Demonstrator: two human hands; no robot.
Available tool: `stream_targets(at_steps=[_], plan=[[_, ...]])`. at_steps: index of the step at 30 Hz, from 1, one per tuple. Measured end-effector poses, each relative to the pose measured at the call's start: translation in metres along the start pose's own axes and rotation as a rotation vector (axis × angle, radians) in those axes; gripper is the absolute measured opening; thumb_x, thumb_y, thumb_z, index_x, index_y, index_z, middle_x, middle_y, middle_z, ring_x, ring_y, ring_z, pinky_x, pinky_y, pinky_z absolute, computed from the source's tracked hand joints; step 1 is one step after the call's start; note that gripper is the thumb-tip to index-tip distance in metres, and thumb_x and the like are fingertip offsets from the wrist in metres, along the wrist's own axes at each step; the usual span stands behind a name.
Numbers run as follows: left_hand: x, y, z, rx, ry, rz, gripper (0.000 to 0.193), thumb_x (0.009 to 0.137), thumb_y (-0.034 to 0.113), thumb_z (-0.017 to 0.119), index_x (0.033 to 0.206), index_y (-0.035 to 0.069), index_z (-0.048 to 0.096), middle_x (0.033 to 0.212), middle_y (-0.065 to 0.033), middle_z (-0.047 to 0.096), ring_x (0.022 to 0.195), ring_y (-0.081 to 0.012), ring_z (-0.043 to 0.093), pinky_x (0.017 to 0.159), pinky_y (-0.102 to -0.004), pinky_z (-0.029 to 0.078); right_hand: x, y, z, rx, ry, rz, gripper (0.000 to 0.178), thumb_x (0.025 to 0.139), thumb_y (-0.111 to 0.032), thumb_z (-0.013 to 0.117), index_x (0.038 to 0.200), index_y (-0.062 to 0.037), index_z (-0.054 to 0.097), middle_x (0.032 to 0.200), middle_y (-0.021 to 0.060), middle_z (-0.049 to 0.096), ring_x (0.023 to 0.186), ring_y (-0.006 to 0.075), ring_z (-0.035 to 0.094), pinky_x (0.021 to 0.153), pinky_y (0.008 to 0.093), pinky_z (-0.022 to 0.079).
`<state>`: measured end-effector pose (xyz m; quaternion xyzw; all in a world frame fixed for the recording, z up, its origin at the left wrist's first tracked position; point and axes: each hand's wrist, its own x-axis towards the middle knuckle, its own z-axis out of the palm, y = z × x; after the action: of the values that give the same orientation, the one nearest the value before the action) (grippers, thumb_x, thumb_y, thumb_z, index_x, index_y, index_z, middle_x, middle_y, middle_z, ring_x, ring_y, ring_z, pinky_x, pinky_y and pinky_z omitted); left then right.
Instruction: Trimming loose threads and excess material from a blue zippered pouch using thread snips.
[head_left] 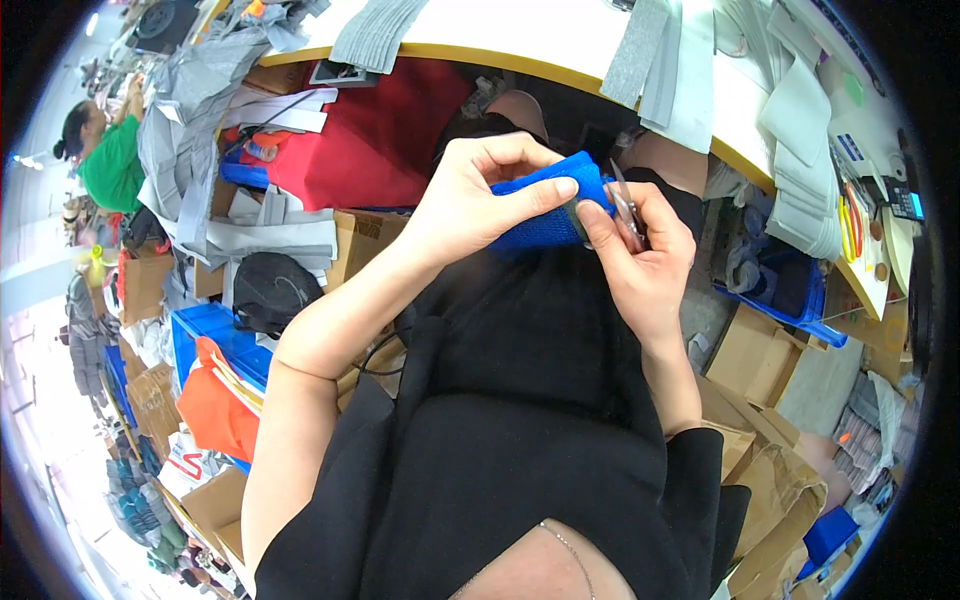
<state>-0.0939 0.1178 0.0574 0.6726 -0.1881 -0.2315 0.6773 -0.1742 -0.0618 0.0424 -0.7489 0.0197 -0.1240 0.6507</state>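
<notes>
A blue mesh fabric piece (538,228), folded or tube-like, is held up above my lap. My left hand (475,195) grips it from the left, thumb on top and fingers curled behind it. My right hand (648,255) is at its right end, with thumb and fingers closed round a small pair of metal thread snips (624,200). The blades of the snips point up and away beside the fabric's edge. The right thumb touches or nearly touches that edge; I cannot tell which. Part of the snips is hidden by the fingers.
Ahead is a white table with a yellow edge (520,62), grey fabric strips (640,50) overhanging it. Red cloth (360,140), a black bag (272,292) and a blue crate (205,325) lie left. Cardboard boxes (755,355) stand right. A person in green (112,165) works far left.
</notes>
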Motion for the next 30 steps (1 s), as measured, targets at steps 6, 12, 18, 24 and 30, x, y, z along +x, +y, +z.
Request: stream_targets(at_steps=[6,12,18,24,30], plan=[[0.009,0.004,-0.008,0.539,0.078,0.497,0.013,0.076,0.001,0.076,0.088,0.001,0.073,0.087,-0.0066,0.069,0.084,-0.012,0.065,0.076,-0.0248,0.051,0.001,0.012,0.0,-0.247,-0.007,-0.185,0.017,0.074,0.0,0.075,0.087,-0.0004,0.064,0.066,0.0039,0.054,0.054,0.0101,0.047,0.051,0.0237,0.037],[0.015,0.012,-0.006,0.665,-0.001,0.302,0.01,0.076,0.001,0.072,0.086,-0.001,0.073,0.081,-0.0088,0.07,0.076,-0.0156,0.068,0.069,-0.0264,0.053,0.001,0.016,-0.001,-0.618,-0.016,-0.587,0.024,0.064,0.002,0.07,0.088,-0.0025,0.063,0.071,0.0078,0.053,0.063,0.0252,0.056,0.054,0.0356,0.045],[0.022,0.007,-0.008,0.945,-0.234,0.419,0.009,0.077,0.008,0.071,0.084,0.002,0.071,0.08,-0.0107,0.069,0.076,-0.0266,0.068,0.069,-0.0337,0.054,-0.001,0.019,-0.001,-0.707,-0.074,-0.668,0.022,0.066,-0.004,0.07,0.087,-0.002,0.064,0.07,0.0062,0.051,0.063,0.0224,0.054,0.052,0.0329,0.043],[0.022,0.003,-0.007,0.897,-0.228,0.365,0.009,0.078,0.007,0.068,0.086,0.001,0.067,0.081,-0.0102,0.068,0.074,-0.0231,0.068,0.068,-0.0323,0.054,-0.003,0.026,-0.004,-0.615,-0.053,-0.634,0.021,0.067,0.0,0.07,0.086,-0.0023,0.064,0.069,0.0063,0.05,0.06,0.0219,0.052,0.052,0.0318,0.041],[0.019,0.011,-0.006,0.536,-0.164,0.056,0.012,0.085,0.008,0.067,0.088,-0.003,0.067,0.081,-0.0024,0.068,0.074,-0.0062,0.062,0.069,-0.0226,0.052,-0.008,0.036,-0.009,-0.209,0.023,-0.139,0.015,0.078,0.0,0.074,0.087,-0.0006,0.062,0.066,0.0001,0.048,0.06,0.0071,0.044,0.055,0.0221,0.035]])
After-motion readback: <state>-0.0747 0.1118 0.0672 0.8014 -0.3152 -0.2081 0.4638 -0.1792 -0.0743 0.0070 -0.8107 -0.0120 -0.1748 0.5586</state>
